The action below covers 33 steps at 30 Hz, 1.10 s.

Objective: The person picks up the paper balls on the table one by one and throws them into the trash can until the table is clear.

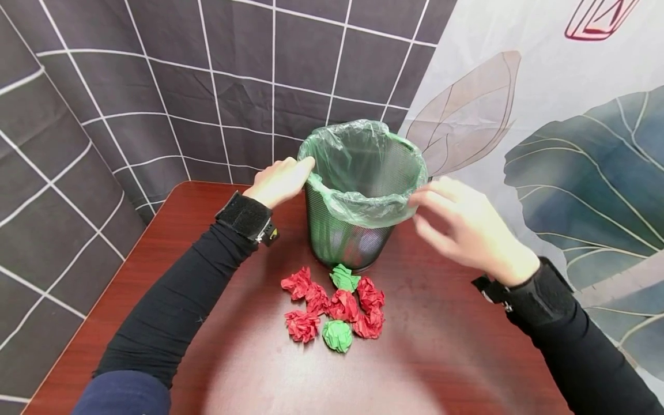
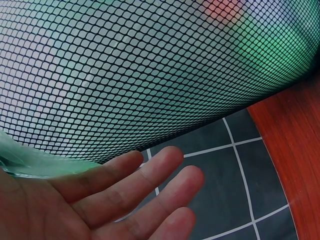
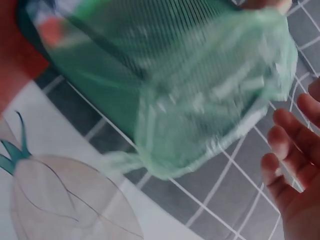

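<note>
A black mesh wastebasket [image 1: 332,236] stands upright at the back of the table, with a translucent green bin bag [image 1: 370,210] lining it and folded over its rim. My left hand [image 1: 282,181] is at the left of the rim, thumb against the bag edge. In the left wrist view that hand's fingers [image 2: 167,167] extend loosely beside the mesh; the thumb is hidden. At the right of the rim, my right hand [image 1: 456,222] has loosely bent fingers near the bag's edge. The right wrist view shows these fingers [image 3: 280,145] apart from the bag, gripping nothing.
Several crumpled red paper balls [image 1: 343,305] lie in front of the basket, with a green paper ball [image 1: 337,336] nearest me and another green paper ball [image 1: 344,278] by its base. Behind the reddish table [image 1: 249,369] hang a dark grid-patterned cloth [image 1: 238,98] and a leaf-printed cloth [image 1: 544,86].
</note>
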Available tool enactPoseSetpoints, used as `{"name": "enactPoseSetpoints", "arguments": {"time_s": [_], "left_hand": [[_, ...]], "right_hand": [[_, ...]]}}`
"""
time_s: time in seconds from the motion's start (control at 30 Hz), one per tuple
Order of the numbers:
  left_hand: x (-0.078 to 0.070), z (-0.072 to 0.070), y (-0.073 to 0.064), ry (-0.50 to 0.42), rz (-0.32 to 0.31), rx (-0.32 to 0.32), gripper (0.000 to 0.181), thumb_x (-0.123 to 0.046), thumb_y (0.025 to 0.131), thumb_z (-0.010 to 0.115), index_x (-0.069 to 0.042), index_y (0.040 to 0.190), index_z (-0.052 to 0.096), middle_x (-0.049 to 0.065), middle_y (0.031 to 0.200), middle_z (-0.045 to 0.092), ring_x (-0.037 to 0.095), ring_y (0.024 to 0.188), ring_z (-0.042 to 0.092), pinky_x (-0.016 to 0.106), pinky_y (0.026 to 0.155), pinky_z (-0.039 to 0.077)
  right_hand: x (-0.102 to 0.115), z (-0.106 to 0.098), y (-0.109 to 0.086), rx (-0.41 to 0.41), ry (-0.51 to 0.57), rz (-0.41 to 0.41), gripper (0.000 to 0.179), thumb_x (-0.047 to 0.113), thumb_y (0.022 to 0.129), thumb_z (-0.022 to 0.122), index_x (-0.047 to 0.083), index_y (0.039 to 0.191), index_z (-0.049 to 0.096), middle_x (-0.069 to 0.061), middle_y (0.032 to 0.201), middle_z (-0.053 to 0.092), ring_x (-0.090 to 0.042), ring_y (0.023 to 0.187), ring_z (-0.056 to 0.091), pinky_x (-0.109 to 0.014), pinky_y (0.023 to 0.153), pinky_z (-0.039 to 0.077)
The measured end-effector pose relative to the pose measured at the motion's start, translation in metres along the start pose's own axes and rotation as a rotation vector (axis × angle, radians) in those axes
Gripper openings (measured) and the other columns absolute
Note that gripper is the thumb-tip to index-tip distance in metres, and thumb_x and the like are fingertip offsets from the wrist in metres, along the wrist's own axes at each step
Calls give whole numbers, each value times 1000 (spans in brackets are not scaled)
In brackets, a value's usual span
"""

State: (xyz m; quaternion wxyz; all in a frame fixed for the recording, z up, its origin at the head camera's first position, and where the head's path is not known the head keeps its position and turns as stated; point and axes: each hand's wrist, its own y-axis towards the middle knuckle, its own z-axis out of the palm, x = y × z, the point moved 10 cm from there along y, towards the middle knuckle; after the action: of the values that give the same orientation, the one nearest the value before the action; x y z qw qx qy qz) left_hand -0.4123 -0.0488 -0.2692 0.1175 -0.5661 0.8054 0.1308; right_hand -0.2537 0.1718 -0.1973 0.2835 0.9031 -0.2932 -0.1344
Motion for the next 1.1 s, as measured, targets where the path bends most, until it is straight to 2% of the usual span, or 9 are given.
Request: {"name": "enactPoseSetpoints", "arguments": {"time_s": [0.23, 0.53, 0.73, 0.9, 1.1], "left_hand": [[2, 1, 0, 1, -8, 8, 14, -27, 101, 38, -18, 102, 49, 11, 101, 64, 35, 93, 64, 60, 70, 51], [6, 2, 2, -7, -32, 13, 13, -29, 100, 41, -19, 102, 49, 10, 102, 64, 36, 95, 65, 61, 72, 51], [4, 3, 3, 11, -17, 18, 8, -24, 98, 45, -18, 103, 48, 11, 101, 63, 35, 93, 64, 61, 71, 51], [3, 4, 4, 18, -10, 18, 9, -24, 100, 44, -18, 104, 48, 12, 103, 64, 36, 94, 65, 61, 72, 51], [0, 2, 3, 25, 8, 11, 8, -22, 98, 47, -17, 104, 48, 13, 105, 64, 37, 96, 65, 61, 71, 51]], "right_hand": [[13, 51, -42, 210, 25, 29, 24, 26, 90, 64, 17, 112, 68, 4, 107, 65, -17, 98, 61, -39, 84, 51], [20, 111, -78, 343, 110, 76, 32, 25, 87, 74, 20, 117, 67, 4, 112, 64, -15, 101, 63, -39, 86, 54], [26, 149, -94, 481, 161, 46, 49, 14, 82, 77, 21, 129, 66, -2, 128, 63, -20, 114, 62, -43, 94, 52], [30, 168, -102, 550, 188, 9, 62, 5, 76, 77, 22, 134, 63, -6, 135, 60, -22, 118, 61, -43, 96, 51], [30, 181, -108, 588, 175, 9, 61, 5, 74, 80, 24, 131, 66, -8, 136, 59, -24, 120, 60, -43, 96, 52]]}}
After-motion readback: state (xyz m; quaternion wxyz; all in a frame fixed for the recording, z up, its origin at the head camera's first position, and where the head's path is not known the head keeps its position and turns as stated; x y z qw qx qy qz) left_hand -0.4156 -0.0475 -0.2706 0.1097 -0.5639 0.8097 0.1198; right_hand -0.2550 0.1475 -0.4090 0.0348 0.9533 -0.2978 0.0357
